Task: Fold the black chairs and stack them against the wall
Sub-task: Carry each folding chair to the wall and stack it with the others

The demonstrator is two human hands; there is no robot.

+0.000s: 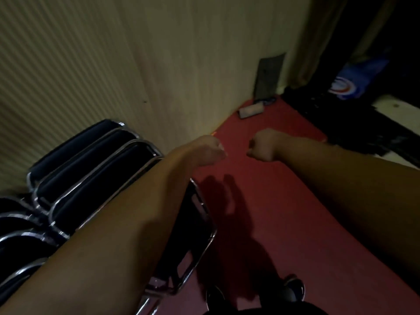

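black chairs (91, 160): folded flat, packed side by side in a row, leaning on the wall at the left edge of the carpet. Padded black backs with rounded tops, each ringed by shiny chrome tube.
outermost chair (200, 246): last in the row, carpet side. Chrome tube frame with rounded corners, partly hidden behind the left forearm.
wall (159, 53): pale cream, fine ribbed texture on the left part, smoother toward the corner.
left hand (210, 151): arm stretched forward above the chair row. Fingers curled under, nothing in them, not touching any chair. Blurred.
right hand (263, 144): arm stretched forward over the carpet. Tight fist, empty, just beside the left hand with a gap between.
red carpet (284, 212): flat, matte, dark red, runs to the far corner.
shadow (227, 201): dark, cast on the carpet under the hands.
shoes (293, 289): dark pair at the near edge of the carpet, beside the chair feet.
pale roll (251, 110): short cylinder lying at the far corner, by the wall foot.
dark panel (269, 75): flat grey slab, upright against the wall behind the roll.
blue bag (354, 83): glossy blue, red-white swirl mark, far right. Contents cannot tell.
dark clutter (341, 123): black, shape unclear, along the right edge of the carpet.
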